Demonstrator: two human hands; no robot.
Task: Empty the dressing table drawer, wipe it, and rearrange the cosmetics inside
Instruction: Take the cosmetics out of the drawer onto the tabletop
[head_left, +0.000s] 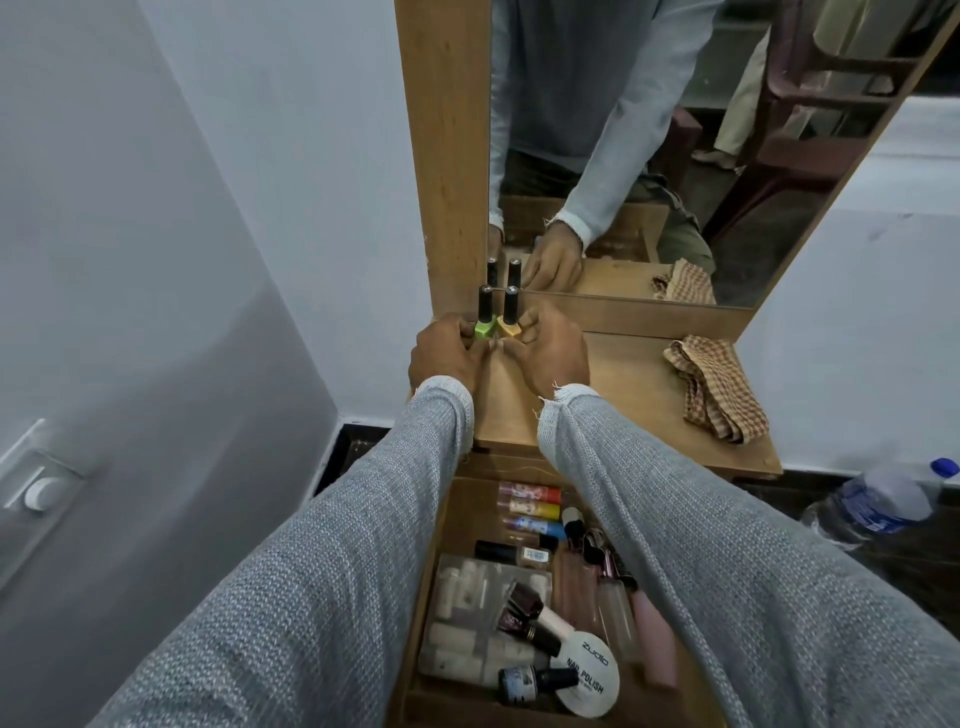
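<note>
From my head camera I looked down on a narrow wooden dressing table top (623, 395) set against a pale wall (234, 208); a tall mirror (649, 130) in a wooden frame rose from its back edge and showed my grey sleeves, my hands and a dark chair behind me; a checked brown-and-cream cloth (711, 389) lay crumpled on the right part of the top, well apart from my hands; a plastic water bottle with a blue cap (878, 504) lay on the dark floor to the right; a white switch plate (41, 483) sat on the wall to the left.

Two nail polish bottles stood upright side by side at the back left of the top, just in front of the mirror; the green bottle (120, 326) was on the left and the yellow bottle (508, 323) on the right, each with a long black cap. My left hand (447, 358) had its fingers curled around the base of the green one; my right hand (550, 353) pinched the base of the yellow one with curled fingers.

Below my forearms the drawer (447, 545) stood pulled out and full; it held small tubes with red, yellow and blue caps (530, 506) near the back, a clear plastic box (467, 623) of pale pieces on the left, dark nail polish bottles (530, 618), a round white pad marked NAIL POLISH (589, 675), and slim pinkish tubes (649, 634) along the right side.
</note>
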